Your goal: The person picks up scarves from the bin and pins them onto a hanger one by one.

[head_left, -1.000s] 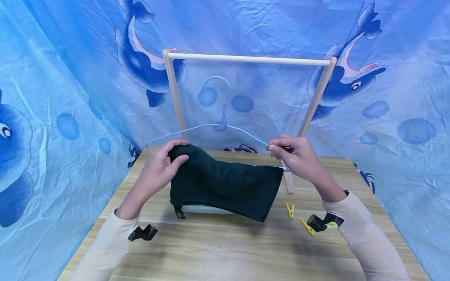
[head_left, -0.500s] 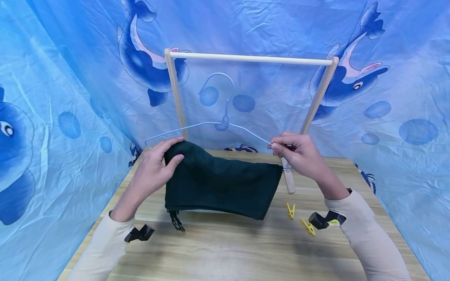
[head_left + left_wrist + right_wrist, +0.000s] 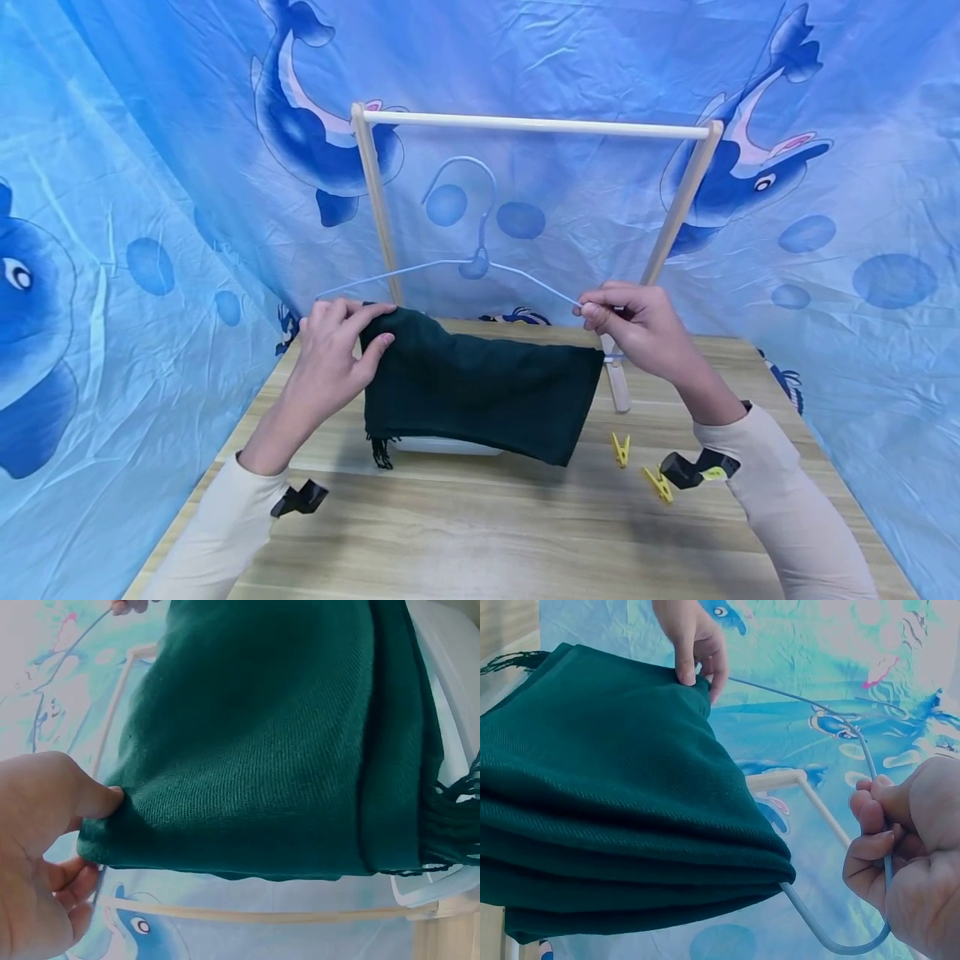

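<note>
A dark green fringed scarf (image 3: 480,387), folded in layers, drapes over the lower bar of a light blue wire hanger (image 3: 525,277). My left hand (image 3: 330,354) pinches the scarf's upper left corner between thumb and fingers, as the left wrist view also shows up close. My right hand (image 3: 637,327) grips the hanger's right shoulder, its fingers curled round the wire. In the right wrist view the hanger's bent end (image 3: 847,948) comes out from under the scarf's folds. The fringe (image 3: 381,452) dangles at the scarf's lower left. The hook points up, apart from any rail.
Behind the hanger stands a wooden rack with a white rail (image 3: 532,126). A white container (image 3: 446,447) sits partly hidden under the scarf. Two yellow clothespins (image 3: 620,450) lie on the wooden table (image 3: 480,533) at right. A blue dolphin-print curtain (image 3: 862,167) surrounds the table.
My left hand and the scarf's left end shifted left, then came back slightly to the right. The fringe swung down, then up again. My right hand keeps its grip on the hanger, almost still.
</note>
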### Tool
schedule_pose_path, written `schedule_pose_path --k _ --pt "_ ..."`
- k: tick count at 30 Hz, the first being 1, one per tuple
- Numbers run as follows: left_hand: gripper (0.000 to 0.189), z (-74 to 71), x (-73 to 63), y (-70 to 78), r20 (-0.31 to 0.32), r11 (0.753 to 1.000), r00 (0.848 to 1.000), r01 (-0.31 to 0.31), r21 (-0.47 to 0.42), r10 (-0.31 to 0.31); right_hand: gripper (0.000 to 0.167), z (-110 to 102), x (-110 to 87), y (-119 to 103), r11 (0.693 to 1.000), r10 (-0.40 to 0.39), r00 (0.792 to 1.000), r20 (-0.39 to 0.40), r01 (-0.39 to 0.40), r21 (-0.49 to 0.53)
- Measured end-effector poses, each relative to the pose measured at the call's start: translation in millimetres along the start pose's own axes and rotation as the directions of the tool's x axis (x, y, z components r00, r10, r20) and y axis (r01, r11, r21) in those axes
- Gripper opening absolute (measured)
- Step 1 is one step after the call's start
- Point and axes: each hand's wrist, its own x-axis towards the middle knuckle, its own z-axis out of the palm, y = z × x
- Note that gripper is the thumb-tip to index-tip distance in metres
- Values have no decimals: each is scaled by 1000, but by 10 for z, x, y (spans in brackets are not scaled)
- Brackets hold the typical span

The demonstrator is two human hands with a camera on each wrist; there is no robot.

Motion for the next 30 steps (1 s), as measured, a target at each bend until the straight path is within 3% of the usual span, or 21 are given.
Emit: schedule_pose_path --k 9,21,30 --pt "28 20 -21 -10 6 999 999 34 11 -34 16 -10 24 -44 1000 17 999 -51 -16 8" --pt "37 64 -19 44 31 1000 999 -23 18 23 16 -8 35 -67 1000 24 996 -90 -24 4" --pt "33 91 -37 64 31 999 999 -20 48 19 17 -16 16 -25 1000 18 996 -85 -19 -19"
